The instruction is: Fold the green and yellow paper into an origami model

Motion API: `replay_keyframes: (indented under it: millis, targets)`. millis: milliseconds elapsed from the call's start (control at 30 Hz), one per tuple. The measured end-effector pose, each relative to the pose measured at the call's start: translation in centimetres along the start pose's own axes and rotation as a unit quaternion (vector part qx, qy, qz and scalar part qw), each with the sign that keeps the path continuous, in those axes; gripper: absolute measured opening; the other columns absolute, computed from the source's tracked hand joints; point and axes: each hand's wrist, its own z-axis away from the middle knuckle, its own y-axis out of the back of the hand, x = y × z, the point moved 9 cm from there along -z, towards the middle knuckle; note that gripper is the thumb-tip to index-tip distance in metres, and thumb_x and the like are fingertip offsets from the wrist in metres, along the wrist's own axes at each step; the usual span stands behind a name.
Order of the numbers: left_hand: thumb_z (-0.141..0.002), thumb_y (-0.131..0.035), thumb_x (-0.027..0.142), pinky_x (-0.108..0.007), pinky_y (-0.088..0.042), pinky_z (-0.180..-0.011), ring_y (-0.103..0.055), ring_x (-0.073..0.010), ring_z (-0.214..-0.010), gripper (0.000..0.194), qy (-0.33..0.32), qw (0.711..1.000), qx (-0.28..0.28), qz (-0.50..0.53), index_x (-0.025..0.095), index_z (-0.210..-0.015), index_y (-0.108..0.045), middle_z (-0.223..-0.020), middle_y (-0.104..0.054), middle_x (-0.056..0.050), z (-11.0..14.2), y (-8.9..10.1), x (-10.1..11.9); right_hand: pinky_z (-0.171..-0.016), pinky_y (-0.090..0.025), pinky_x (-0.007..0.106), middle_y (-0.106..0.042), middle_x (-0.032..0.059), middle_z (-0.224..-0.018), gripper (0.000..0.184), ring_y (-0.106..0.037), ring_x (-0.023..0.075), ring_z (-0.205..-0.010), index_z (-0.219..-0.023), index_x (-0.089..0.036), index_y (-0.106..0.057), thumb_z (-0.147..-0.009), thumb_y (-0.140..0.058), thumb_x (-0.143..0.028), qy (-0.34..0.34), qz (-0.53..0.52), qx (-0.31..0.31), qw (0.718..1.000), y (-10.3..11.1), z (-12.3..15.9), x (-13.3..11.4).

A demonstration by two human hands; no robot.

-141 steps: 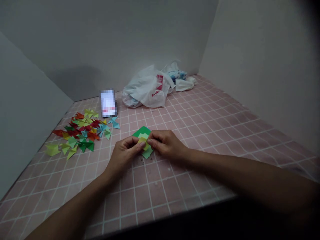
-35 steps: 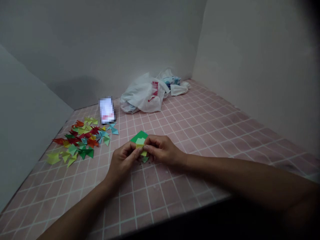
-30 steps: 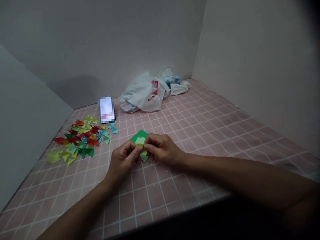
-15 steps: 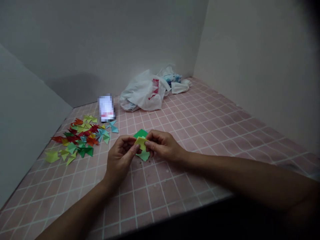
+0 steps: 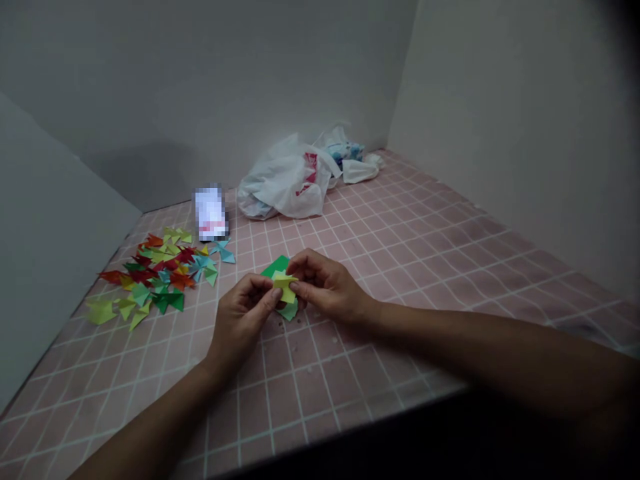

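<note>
Between my two hands is a small folded piece of yellow paper (image 5: 285, 288). My left hand (image 5: 245, 310) pinches its left side between thumb and fingers. On the opposite side, the thumb and forefinger of my right hand (image 5: 333, 287) grip its right edge. Beneath and behind it lie green paper sheets (image 5: 277, 266), a darker one at the back and a paler one (image 5: 289, 311) in front, partly covered by my fingers. To the left spreads a heap of folded paper pieces (image 5: 160, 267) in red, orange, yellow, green and blue.
A lit phone (image 5: 211, 213), its screen blurred, stands behind the heap. White plastic bags (image 5: 287, 180) with red print and a blue-patterned bundle (image 5: 347, 152) sit against the back wall. Pink tiles cover the surface, whose front edge drops off below my forearms.
The yellow paper has changed shape from a pointed form to a flatter, squarer one. My right hand has lifted slightly, with its fingers at the paper's upper right corner.
</note>
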Motion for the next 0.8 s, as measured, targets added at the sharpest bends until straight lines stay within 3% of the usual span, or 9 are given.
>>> replay_keyframes:
  millis: [333,800]
  targets:
    - [-0.088,-0.069,0.030,-0.025,-0.056,-0.064,-0.070,-0.0136,-0.064,0.012,0.021,1.000,-0.006,0.016,0.017,-0.088,-0.069,-0.073,-0.071,-0.001,0.26,0.12,-0.58,-0.054,-0.050,0.022,-0.058,-0.0033,-0.077,0.006,-0.058,0.0081,-0.058,-0.092,-0.018,-0.057,-0.086,-0.060,-0.018,-0.027,-0.030,-0.009,0.999,-0.08,-0.12,0.47]
    - [-0.083,-0.074,0.027,-0.022,-0.056,-0.061,-0.070,-0.0122,-0.062,0.014,0.040,0.998,-0.006,0.049,0.018,-0.087,-0.065,-0.075,-0.071,0.001,0.23,-0.10,-0.84,-0.054,-0.050,0.020,-0.061,-0.0037,-0.071,0.012,-0.058,0.0081,-0.058,-0.090,-0.018,-0.057,-0.082,-0.067,-0.017,-0.067,-0.067,-0.019,0.995,-0.41,0.00,0.87]
